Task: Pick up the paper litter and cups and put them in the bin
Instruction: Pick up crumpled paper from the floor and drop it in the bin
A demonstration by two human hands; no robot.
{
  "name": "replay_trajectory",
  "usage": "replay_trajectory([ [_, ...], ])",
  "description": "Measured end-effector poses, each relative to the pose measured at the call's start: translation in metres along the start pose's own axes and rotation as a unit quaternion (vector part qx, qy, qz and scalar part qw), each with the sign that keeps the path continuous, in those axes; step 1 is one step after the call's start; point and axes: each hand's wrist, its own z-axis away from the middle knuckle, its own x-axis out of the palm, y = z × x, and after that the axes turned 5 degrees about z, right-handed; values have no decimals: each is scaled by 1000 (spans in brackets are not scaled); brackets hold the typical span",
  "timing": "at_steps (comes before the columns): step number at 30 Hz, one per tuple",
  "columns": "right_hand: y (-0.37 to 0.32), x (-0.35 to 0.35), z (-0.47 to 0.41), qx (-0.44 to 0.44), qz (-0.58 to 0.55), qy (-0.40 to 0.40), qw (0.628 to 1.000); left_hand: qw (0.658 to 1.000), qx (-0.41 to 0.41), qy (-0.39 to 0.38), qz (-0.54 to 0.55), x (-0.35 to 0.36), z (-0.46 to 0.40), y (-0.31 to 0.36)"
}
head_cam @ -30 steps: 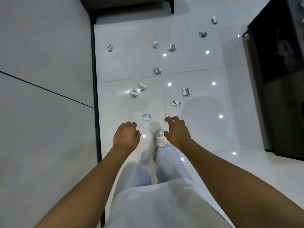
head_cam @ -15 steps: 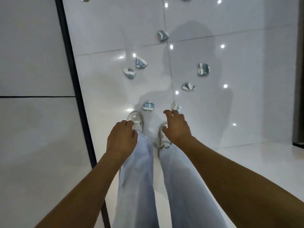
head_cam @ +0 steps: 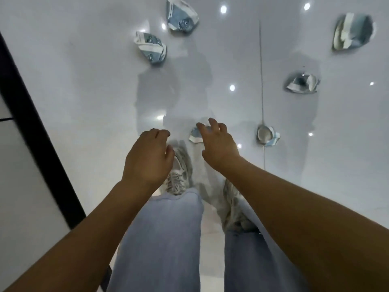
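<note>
Pick step: your right hand (head_cam: 219, 144), fingers spread and empty, reaches over the nearest crumpled cup (head_cam: 195, 135) on the floor (head_cam: 84, 91). Left hand (head_cam: 148, 159) loosely curled, empty. Next: pinch it; bin unseen.

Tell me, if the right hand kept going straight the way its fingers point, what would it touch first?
Most likely the crumpled cup directly under the right hand; its spread fingers already overlap it in this view. Depth is unclear, so I cannot tell whether they touch.
</note>
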Motion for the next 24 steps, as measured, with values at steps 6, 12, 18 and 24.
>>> replay_trajectory([
  [6, 1, 47, -26, 6, -16, 88, 996, 999, 15, -40, 20, 39, -35, -16],
  [12, 6, 29, -13, -25, -84, 104, 991, 997, 35, -71, 25, 35, -32, 9],
  [18, 1, -22, 26, -54, -109, 122, 985, 994, 24, -104, 3, 7, -19, 46],
  [24, -4, -59, 71, -68, -145, 145, 976, 990, 86, -114, 19, -11, 3, 76],
])
